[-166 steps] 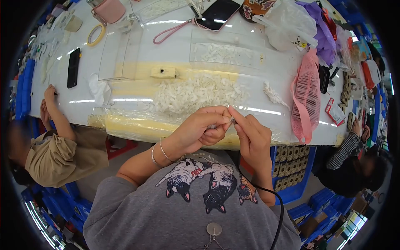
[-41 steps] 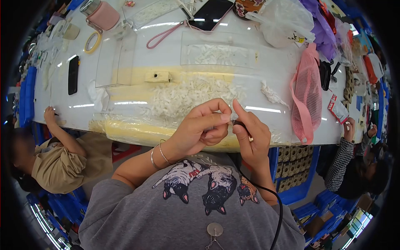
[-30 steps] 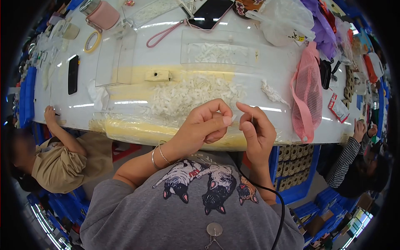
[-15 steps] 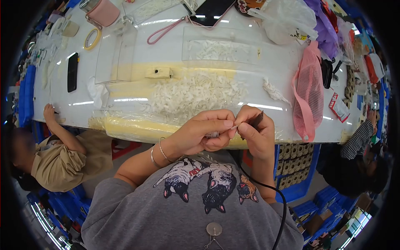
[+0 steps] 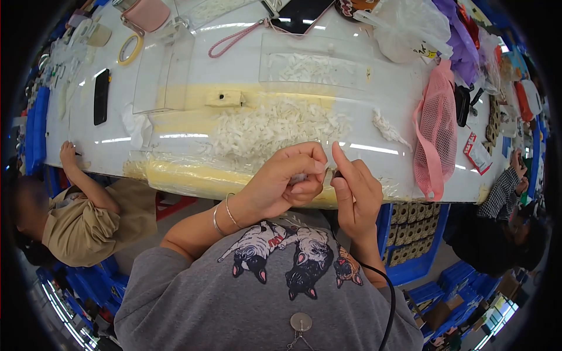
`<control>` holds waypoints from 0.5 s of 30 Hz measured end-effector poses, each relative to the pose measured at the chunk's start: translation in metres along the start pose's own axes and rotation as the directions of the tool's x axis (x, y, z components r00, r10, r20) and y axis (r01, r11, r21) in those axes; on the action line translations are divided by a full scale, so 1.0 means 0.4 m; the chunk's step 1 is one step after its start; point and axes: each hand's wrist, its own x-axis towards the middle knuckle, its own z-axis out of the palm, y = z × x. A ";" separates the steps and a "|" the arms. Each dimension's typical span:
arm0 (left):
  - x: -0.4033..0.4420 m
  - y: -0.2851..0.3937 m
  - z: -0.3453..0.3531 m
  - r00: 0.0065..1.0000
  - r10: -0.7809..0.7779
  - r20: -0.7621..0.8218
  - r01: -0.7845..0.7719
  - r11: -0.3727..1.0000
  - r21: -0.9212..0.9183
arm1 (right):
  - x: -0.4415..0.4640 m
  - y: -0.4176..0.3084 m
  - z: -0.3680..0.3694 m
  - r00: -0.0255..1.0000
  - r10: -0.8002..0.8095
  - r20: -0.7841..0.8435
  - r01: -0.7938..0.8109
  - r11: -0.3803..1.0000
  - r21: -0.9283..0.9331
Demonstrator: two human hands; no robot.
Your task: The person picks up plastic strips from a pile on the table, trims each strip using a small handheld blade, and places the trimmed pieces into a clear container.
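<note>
In front of my shirt, my left hand (image 5: 291,177) is closed, thumb and forefinger pinched together. Small whitish, translucent pieces (image 5: 298,178) show within its curled fingers. Just to the right, my right hand (image 5: 358,193) has its forefinger pointing up and its thumb raised, the other fingers bent. A bit of a dark tool (image 5: 338,174) shows between thumb and forefinger; most of it is hidden by the hand. The fingertips of both hands are slightly apart. Beyond them on the table lies a loose heap of small white strips (image 5: 275,130).
Behind the heap are a clear tray (image 5: 319,85) of strips and a small tan block (image 5: 225,98) with a hole. A pink mesh bag (image 5: 434,134) lies right, a black phone (image 5: 102,97) left. A black cable (image 5: 391,304) passes my right arm. People sit on both sides.
My right hand has drawn away from my left, its forefinger straightening upward. The dark pointed tool, earlier sticking up from the right hand, is now mostly out of sight.
</note>
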 end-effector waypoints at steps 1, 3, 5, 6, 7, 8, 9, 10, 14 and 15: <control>0.001 -0.003 0.002 1.000 0.010 -0.002 -0.010 1.000 0.000 | 0.000 -0.003 0.002 1.000 0.005 0.006 -0.005 1.000 -0.020; -0.001 -0.003 0.006 1.000 0.020 -0.006 -0.020 1.000 -0.004 | 0.001 -0.008 0.003 1.000 0.014 0.019 -0.012 0.998 -0.060; -0.003 -0.001 0.010 1.000 0.021 -0.013 -0.022 1.000 -0.012 | 0.001 -0.013 0.001 0.999 0.024 0.037 -0.022 0.998 -0.060; -0.003 -0.002 0.009 0.999 0.025 -0.024 -0.025 1.000 -0.005 | 0.000 -0.015 0.001 0.999 0.030 0.044 -0.028 0.998 -0.061; -0.004 -0.004 0.010 0.999 0.028 -0.034 -0.028 1.000 0.001 | -0.001 -0.014 0.001 0.998 0.033 0.047 -0.031 0.998 -0.061; -0.004 -0.006 0.010 0.999 0.032 -0.045 -0.031 0.999 0.008 | -0.002 -0.013 0.002 0.998 0.036 0.050 -0.033 0.998 -0.060; -0.004 -0.005 0.010 0.999 0.033 -0.041 -0.032 0.999 0.006 | -0.002 -0.011 0.002 0.998 0.038 0.052 -0.035 0.998 -0.059; -0.005 -0.005 0.010 0.999 0.034 -0.037 -0.033 0.999 0.005 | -0.002 -0.011 0.002 0.998 0.035 0.058 -0.031 0.997 -0.070; -0.006 -0.007 0.009 0.999 0.026 -0.042 -0.027 0.999 -0.018 | 0.006 -0.015 -0.006 0.997 0.024 0.074 -0.015 0.994 -0.111; -0.006 -0.007 0.009 0.999 0.023 -0.038 -0.024 0.999 -0.026 | 0.008 -0.016 -0.007 0.997 0.020 0.078 -0.011 0.993 -0.120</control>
